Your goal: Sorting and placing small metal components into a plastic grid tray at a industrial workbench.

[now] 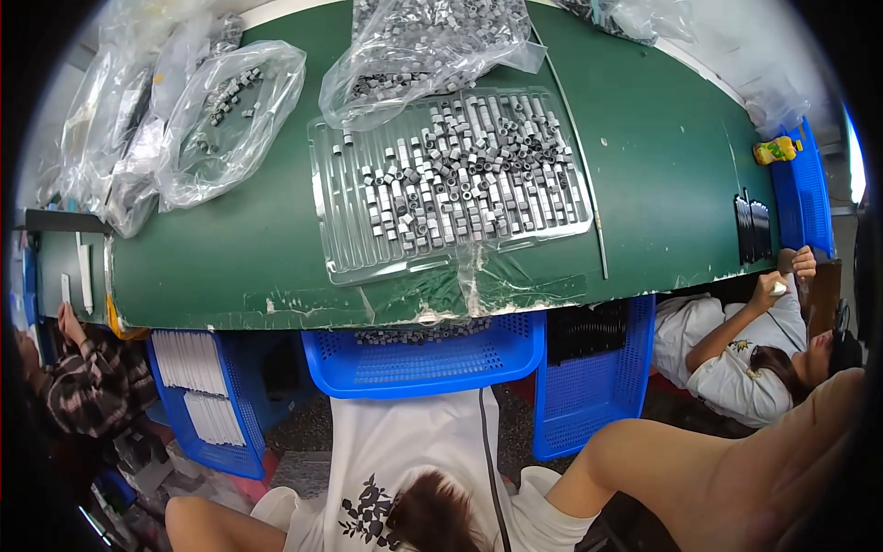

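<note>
Neither of my hands shows. My right arm (681, 469) is raised and bent, large in the picture, and its hand is cut off at the right rim. My left arm (221, 529) leaves through the lower edge. In front of me, on the green table (212, 267), a clear ribbed plastic tray (345, 244) holds many small grey and white cylindrical sleeves (469, 175), some lined up in the grooves and others heaped loose. A clear bag (441, 46) of the same pieces overlaps the tray's far edge. Below the table edge, a blue basket (423, 373) sits against my front, with small pieces inside.
Clear bags (235, 129) lie at the far left. A thin rod (579, 156) runs beside the tray. Blue crates flank me: white sticks in the left one (244, 414), black parts in the right one (589, 405). Co-workers sit left (92, 377) and right (745, 359).
</note>
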A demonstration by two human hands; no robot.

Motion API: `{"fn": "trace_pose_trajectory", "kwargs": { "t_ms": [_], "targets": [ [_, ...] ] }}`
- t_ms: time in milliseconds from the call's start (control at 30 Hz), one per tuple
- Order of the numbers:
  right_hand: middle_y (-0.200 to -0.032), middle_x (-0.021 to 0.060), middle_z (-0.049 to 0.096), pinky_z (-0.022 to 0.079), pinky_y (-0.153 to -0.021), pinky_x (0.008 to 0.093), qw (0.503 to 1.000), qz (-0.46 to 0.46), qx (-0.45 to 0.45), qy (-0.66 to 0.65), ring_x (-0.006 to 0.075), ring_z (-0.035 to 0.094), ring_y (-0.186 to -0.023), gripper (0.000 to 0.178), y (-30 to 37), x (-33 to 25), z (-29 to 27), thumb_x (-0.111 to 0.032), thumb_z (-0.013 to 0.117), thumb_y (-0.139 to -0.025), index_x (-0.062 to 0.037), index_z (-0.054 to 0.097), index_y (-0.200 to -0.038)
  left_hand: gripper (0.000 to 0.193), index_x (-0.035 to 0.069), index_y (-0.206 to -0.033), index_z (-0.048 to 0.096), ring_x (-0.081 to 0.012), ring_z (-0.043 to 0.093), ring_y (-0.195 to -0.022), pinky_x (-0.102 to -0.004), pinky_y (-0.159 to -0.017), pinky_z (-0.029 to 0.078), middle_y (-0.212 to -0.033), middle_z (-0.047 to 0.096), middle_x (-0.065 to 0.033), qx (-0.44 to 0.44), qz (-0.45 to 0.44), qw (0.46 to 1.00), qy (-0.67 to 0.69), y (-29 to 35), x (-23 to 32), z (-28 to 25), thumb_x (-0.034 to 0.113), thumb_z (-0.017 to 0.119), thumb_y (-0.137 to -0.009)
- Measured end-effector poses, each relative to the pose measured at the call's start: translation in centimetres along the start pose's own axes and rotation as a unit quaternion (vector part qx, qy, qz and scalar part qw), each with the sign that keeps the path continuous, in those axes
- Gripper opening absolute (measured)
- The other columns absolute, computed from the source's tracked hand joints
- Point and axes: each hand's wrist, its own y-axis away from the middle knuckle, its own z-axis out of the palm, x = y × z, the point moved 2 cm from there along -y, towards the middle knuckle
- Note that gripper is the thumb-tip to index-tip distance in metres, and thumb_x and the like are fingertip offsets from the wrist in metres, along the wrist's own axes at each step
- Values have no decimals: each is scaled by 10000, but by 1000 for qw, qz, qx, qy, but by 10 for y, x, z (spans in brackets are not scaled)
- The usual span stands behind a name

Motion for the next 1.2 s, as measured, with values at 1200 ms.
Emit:
{"fn": "trace_pose_trajectory", "kwargs": {
  "t_ms": [1200],
  "targets": [
    [-827,38,546,381,-609,294,1000,-20,-7,-21,141,515,-656,314,-1,-15,-9,-402,456,-832,-130,488,-985,147,-42,-640,549,-300,526,-556,-325,-599,485,-652,553,-165,-165,-456,783,-389,73,-44,17,63,515,-736]
  ]
}}
